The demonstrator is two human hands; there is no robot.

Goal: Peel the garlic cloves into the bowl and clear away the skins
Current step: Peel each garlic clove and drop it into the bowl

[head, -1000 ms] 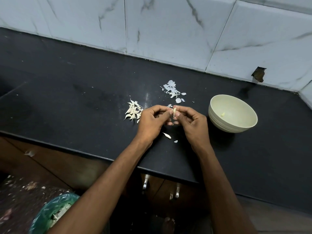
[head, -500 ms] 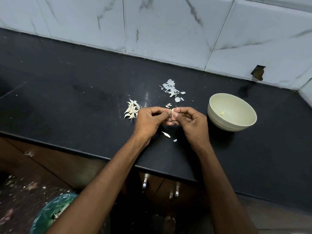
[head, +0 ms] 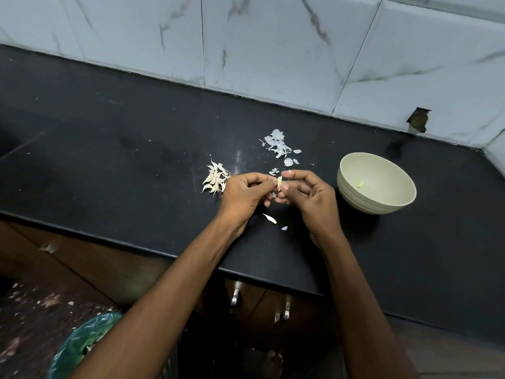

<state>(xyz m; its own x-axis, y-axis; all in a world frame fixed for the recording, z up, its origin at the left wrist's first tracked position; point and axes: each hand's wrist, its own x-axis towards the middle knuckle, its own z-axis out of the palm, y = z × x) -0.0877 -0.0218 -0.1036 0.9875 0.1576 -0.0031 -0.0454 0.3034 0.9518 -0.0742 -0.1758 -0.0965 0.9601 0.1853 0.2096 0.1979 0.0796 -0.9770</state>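
Both hands meet over the black counter (head: pixel 114 149), just above its front half. L hand (head: pixel 243 195) has fingers curled, thumb + forefinger pinching the garlic clove (head: pixel 279 182) from its left side. R hand (head: pixel 308 195) also curled, thumb + forefinger tip on the same clove from the right; its other fingers fold under, touching L hand's fingertips. Clove sits upright-ish between the two pinches, pale yellow, small; can't tell how much skin is left on it.

Pile of unpeeled cloves (head: pixel 216 177) lies on the counter just beside L hand's knuckles, on the far-left side. Heap of loose skins (head: pixel 277 144) lies behind the hands, toward the wall, w/ a few scraps trailing down near R forefinger. Two more skin bits (head: pixel 270 218) lie on the counter between the wrists, nearer the counter edge.

Bowl (head: pixel 352 192), pale green, stands upright to the right of R hand, near but not touching. One peeled clove (head: pixel 360 184) inside it.

Marble-look tile wall (head: pixel 273 50) behind. Green-lined bin (head: pixel 82 340) on the floor at lower left, below the counter. Cabinet handles (head: pixel 284 310) under the counter edge.
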